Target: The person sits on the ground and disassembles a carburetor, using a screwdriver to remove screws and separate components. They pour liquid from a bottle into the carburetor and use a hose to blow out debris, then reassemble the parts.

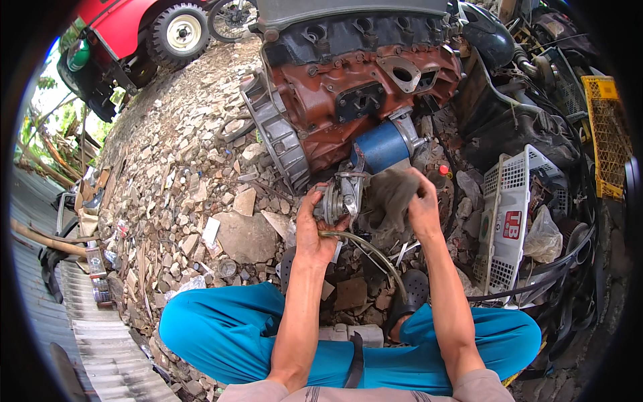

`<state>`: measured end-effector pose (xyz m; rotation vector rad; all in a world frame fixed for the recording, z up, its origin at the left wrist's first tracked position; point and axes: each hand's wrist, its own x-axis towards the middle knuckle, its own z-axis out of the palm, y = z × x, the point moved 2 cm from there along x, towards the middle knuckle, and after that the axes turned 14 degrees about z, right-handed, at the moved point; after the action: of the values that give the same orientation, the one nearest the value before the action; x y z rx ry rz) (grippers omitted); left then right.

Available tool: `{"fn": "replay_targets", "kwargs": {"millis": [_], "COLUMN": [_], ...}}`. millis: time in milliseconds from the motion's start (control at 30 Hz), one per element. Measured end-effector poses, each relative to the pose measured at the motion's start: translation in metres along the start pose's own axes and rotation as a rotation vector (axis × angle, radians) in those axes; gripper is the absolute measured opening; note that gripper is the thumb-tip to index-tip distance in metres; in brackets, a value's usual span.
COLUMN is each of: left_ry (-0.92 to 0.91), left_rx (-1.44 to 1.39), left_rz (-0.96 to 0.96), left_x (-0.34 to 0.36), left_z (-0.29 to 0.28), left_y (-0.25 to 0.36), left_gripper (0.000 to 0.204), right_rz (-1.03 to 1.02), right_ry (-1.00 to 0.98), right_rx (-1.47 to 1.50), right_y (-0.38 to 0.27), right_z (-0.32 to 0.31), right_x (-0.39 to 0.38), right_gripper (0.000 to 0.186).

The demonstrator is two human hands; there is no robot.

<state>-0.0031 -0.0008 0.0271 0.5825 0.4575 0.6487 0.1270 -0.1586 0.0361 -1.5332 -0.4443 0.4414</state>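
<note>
My left hand (316, 231) is closed on a silver metal pump-like part (340, 197) with a round body, held just below the blue cylinder (378, 146) on the rust-red engine block (321, 87). A pale, translucent hose (362, 244) runs from near that hand down toward my right foot. My right hand (423, 208) grips a dirty grey-brown rag (388, 197) just right of the metal part. My legs in teal trousers are folded beneath my forearms.
Broken stone ground (174, 194) surrounds me. A white plastic crate (502, 221), yellow crate (606, 134) and piled dark parts stand on the right. A red vehicle (114, 33) and motorbike wheel (231, 20) are at the back left; corrugated sheets (107, 335) lie left.
</note>
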Motion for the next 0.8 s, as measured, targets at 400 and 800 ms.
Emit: {"fn": "replay_targets", "kwargs": {"millis": [400,800], "left_ry": [-0.051,0.01], "left_rx": [0.073,0.076], "left_rz": [0.106,0.124], "left_x": [0.001,0.01], "left_z": [-0.002,-0.012], "left_y": [-0.014,-0.009], "left_gripper": [0.02,0.018], "right_rz": [0.04,-0.193], "right_ry": [-0.079,0.09], "right_rx": [-0.246,-0.421], "right_y": [0.015,0.013], "right_z": [0.046,0.05], "right_x": [-0.012,-0.018], "right_gripper": [0.044,0.019]}}
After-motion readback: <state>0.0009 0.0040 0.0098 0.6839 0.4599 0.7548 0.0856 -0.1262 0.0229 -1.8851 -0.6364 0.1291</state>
